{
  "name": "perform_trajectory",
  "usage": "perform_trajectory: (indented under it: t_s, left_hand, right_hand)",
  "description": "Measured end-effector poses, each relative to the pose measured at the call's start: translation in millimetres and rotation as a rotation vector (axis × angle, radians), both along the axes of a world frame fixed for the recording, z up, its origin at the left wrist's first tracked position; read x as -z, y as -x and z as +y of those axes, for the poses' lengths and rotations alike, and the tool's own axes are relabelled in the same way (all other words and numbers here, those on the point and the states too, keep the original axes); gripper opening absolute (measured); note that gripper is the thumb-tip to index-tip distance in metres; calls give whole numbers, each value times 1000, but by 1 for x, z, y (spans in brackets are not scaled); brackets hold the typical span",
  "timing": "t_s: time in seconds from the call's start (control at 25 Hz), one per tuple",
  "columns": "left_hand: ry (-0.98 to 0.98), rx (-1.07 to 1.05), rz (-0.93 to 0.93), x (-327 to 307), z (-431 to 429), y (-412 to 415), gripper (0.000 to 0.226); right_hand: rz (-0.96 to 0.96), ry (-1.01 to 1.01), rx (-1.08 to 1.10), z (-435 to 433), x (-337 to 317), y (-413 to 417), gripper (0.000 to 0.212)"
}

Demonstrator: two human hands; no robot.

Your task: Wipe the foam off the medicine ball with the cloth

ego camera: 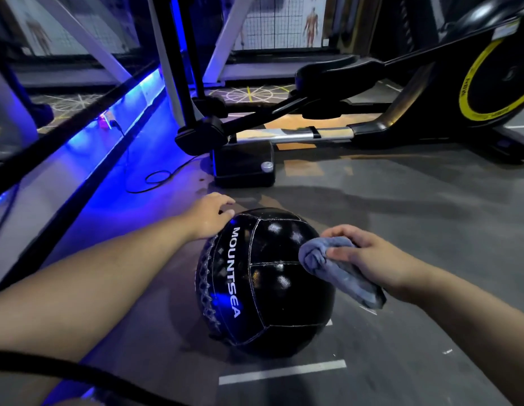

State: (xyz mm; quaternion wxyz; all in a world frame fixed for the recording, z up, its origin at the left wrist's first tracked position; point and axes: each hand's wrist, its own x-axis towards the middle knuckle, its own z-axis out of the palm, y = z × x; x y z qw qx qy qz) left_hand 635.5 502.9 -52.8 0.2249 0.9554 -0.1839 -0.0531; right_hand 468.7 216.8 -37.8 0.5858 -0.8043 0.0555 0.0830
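A black medicine ball (pixel 266 285) with white "MOUNTSEA" lettering and white stitching rests on the grey gym floor. Its surface looks shiny and wet, with no clear foam visible. My left hand (pixel 209 218) lies on the ball's upper left side, fingers spread over the top edge. My right hand (pixel 369 259) grips a bunched blue-grey cloth (pixel 334 268), which touches the ball's upper right side and hangs down past my wrist.
An elliptical trainer (pixel 401 92) with a yellow-rimmed flywheel stands behind the ball, its black base block (pixel 244 168) close by. A black cable (pixel 155 180) loops on the floor at left under blue-lit frame rails. White floor lines (pixel 281 372) lie in front.
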Motion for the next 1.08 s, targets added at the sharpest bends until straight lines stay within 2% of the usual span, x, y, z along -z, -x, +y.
perform_trajectory:
  t_s: [0.08,0.16,0.24,0.36,0.6,0.68,0.8,0.92,1.08]
  left_hand:
    - [40,-27,86,10,0,-11,34]
    - [42,-33,82,21,2,-23,25]
    - [61,-62,69,32,8,-36,17]
    - [139,-98,105,42,20,-46,20]
    - [-17,2,55,36,12,-45,33]
    - [-35,26,82,29,9,-34,33]
    - [15,106,171,19,9,-3,29]
    - [16,212,257,14,4,30,26]
    - [30,125,127,23,3,35,27]
  right_hand:
    - [-6,-51,18,11,10,5,23]
    - [-60,19,35,27,23,15,30]
    - [-180,210,45,43,37,25,35]
    - [-385,475,101,57,51,27,33]
    - [-603,871,343,56,85,1,37]
    - [-590,929,428,41,90,-16,36]
    - [-399,941,470,8,85,-56,35]
    - [-263,820,393,-15,66,-90,38]
    - [-318,803,263,-18,58,-62,42]
